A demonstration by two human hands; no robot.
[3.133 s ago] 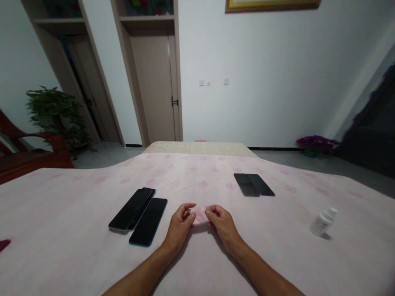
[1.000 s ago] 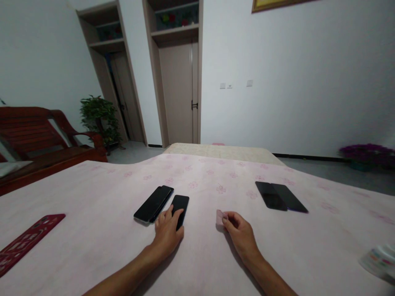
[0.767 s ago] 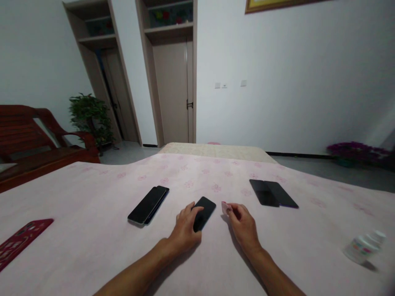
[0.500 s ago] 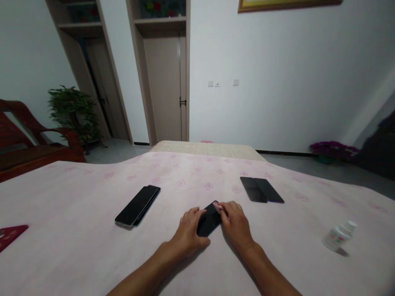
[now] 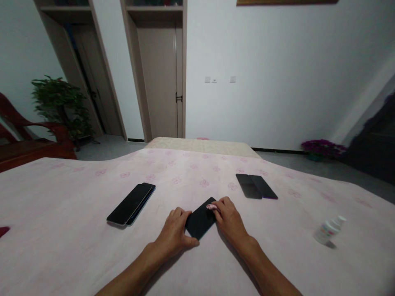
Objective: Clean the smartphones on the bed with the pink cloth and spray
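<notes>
On the pink tablecloth (image 5: pixel 77 246), centre: dark phone (image 5: pixel 200 222) lying flat; left hand (image 5: pixel 174 231) closed on its near-left edge, right hand (image 5: pixel 230 220) pinching a small pink cloth (image 5: pixel 211 206) onto its far end. Phone probably stiff, slick, breakable glass; best held by the edges.

Black phone (image 5: pixel 200 221), pink cloth (image 5: pixel 211 206), pale pink tablecloth (image 5: pixel 77 230) — darker pink flower print, white bottle (image 5: pixel 328 229)

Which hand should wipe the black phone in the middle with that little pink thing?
Probably the right hand: its fingers pinch the pink pad against the far end of the phone. The left hand grips the near edge, so it seems better placed to steady it.
</notes>
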